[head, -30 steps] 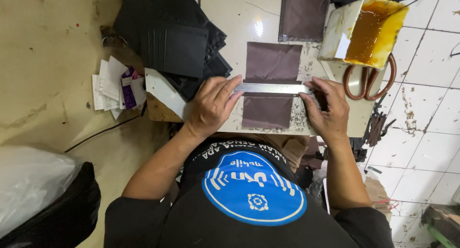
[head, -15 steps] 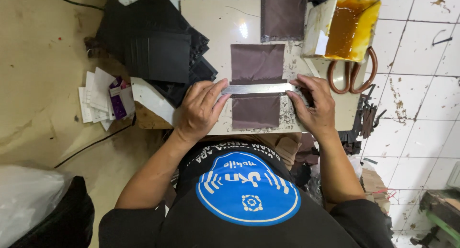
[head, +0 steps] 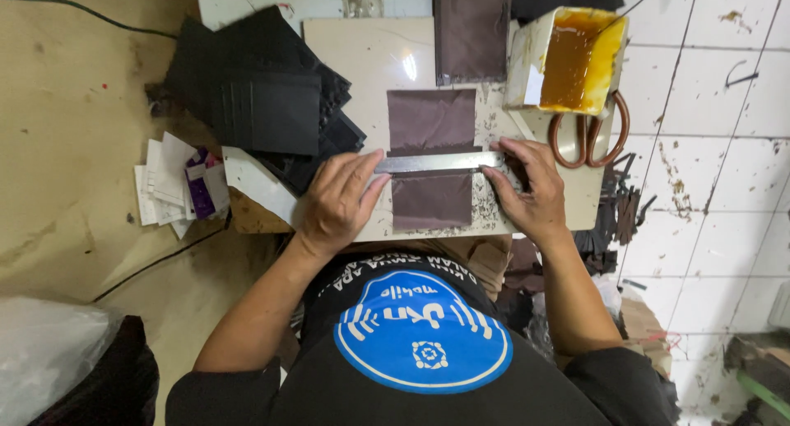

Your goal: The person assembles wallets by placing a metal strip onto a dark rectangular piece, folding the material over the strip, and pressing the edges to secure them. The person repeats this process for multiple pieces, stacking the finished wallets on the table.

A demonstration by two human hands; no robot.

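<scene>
A flat metal ruler (head: 436, 162) lies crosswise over a dark brown rectangular piece of material (head: 431, 164), which rests flat on the pale work board (head: 362, 64) just in front of the person's body. The ruler splits the brown piece into an upper part and a lower part, both showing on either side of the steel strip. The left hand (head: 337, 200) presses down on the ruler's left end, its fingers spread flat and laid along the metal, with nothing clasped in the palm. The right hand (head: 527, 191) sits at the ruler's right end, fingers curled down against the board and the edge of the brown piece; whether it pinches a small tool there cannot be told. Above the brown piece, a second, longer dark brown sheet (head: 471, 31) lies on the board and runs off the top edge of the view. To the right of it stands an open box-shaped tin (head: 531, 60) holding amber-yellow glue, and just beside the tin lie scissors with reddish-brown handles (head: 588, 134) on the white tiled floor (head: 716, 187). To the left of the board a stack of black cut pieces (head: 263, 105) fans out, partly overhanging the board's edge. Further left, a small heap of white and purple paper slips (head: 177, 183) lies on the tan floor.
</scene>
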